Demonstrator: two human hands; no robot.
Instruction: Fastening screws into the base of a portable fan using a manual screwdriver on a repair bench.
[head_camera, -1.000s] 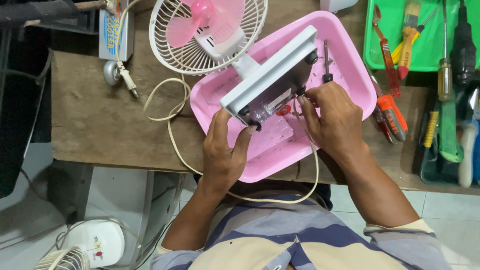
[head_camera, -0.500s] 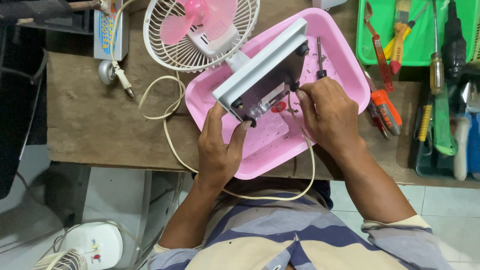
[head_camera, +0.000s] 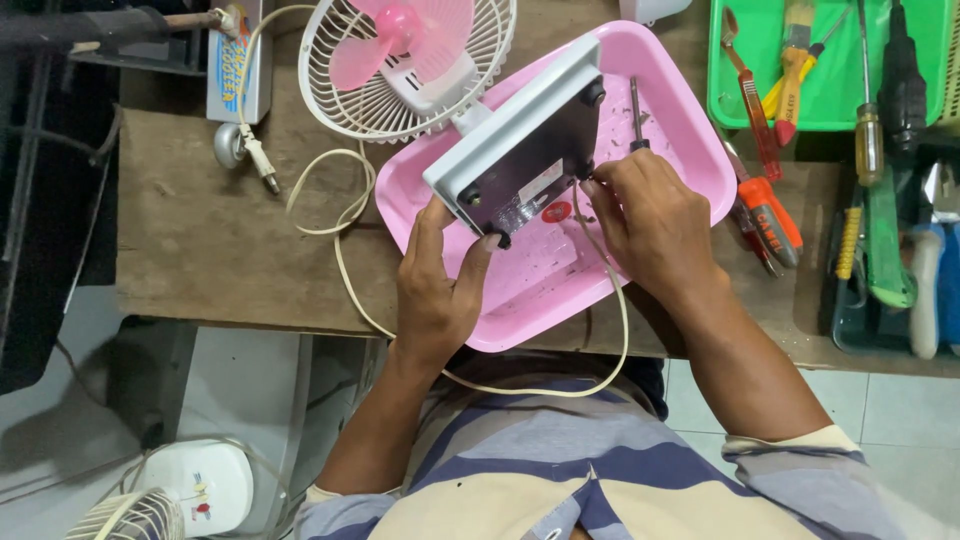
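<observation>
Both hands keep their grip — left hand (head_camera: 440, 290) and right hand (head_camera: 650, 225) — on the fan base (head_camera: 525, 140), barely shifted.

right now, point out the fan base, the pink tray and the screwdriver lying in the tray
fan base (head_camera: 535, 135): head view, on its dark underside.
pink tray (head_camera: 690, 150): head view, on its right wall.
screwdriver (head_camera: 636, 112): head view, on its metal shaft.

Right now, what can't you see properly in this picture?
- Right hand fingertips: head view, tucked behind the fan base, so whether they pinch anything is hidden.
- Inside the fan base: too small and dark to make out.
- Fan top: cut off by the upper edge.
- Green tray: tools run off the upper edge.
- Cord: hidden where it passes under the left hand.
</observation>
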